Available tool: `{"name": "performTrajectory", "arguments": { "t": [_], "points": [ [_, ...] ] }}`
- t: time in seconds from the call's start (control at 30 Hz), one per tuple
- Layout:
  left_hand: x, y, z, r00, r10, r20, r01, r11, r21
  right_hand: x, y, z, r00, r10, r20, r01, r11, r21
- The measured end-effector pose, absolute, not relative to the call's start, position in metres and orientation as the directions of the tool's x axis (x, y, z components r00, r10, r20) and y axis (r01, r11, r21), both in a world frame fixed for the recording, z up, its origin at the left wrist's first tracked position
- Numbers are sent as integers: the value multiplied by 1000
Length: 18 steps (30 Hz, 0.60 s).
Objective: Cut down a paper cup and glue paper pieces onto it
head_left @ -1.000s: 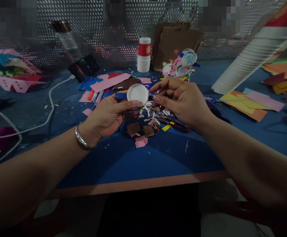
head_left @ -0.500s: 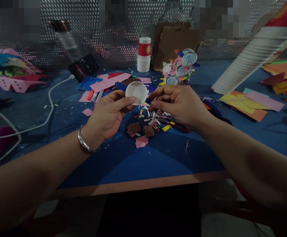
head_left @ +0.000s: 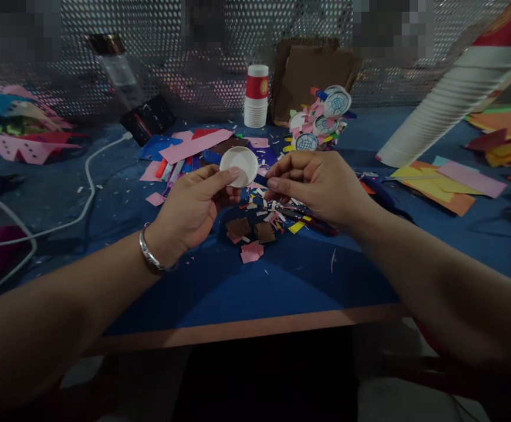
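Observation:
A shallow white paper disc with a raised rim, like the cut-off bottom of a paper cup (head_left: pixel 243 161), is pinched in my left hand (head_left: pixel 200 199), thumb on its face. Dark blue strips stick out on both sides of it, the left one (head_left: pixel 212 156) beyond my fingers. My right hand (head_left: pixel 310 181) pinches the blue strip (head_left: pixel 261 180) on the right side between thumb and fingertips. How the strips are joined to the cup bottom cannot be seen. Below the hands lie paper scraps (head_left: pixel 277 218), brown cardboard pieces (head_left: pixel 238 227) and a pink piece (head_left: pixel 252 252).
Stacked paper cups (head_left: pixel 256 111) stand at the back; a long cup stack (head_left: pixel 440 105) leans at right. Decorated cup-bottom pieces (head_left: pixel 324 124) sit before brown cardboard (head_left: pixel 312 76). Coloured paper (head_left: pixel 449 186) lies right. A white cable (head_left: pixel 88 176) crosses the left side near a bottle (head_left: pixel 121 70).
The cup bottom and my left hand have shifted slightly left, away from my right hand. More of the right-hand blue strip shows between them. My right hand has barely moved.

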State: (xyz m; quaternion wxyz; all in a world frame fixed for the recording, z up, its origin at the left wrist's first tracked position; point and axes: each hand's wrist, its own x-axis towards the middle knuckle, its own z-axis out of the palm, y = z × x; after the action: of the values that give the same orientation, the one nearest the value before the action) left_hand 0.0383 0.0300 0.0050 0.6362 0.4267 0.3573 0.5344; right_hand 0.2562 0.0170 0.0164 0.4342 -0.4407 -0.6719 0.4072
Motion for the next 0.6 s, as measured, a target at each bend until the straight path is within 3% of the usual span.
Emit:
{"name": "performTrajectory", "arguments": {
  "t": [0.47, 0.6],
  "points": [
    [42, 24, 2, 181, 979, 97, -255, -49, 966, 257, 19, 16, -243, 946, 215, 210, 268, -940],
    [39, 21, -3, 110, 966, 236, -146, -219, 965, 256, 19, 16, -240, 944, 227, 199, 277, -940]
  ]
}}
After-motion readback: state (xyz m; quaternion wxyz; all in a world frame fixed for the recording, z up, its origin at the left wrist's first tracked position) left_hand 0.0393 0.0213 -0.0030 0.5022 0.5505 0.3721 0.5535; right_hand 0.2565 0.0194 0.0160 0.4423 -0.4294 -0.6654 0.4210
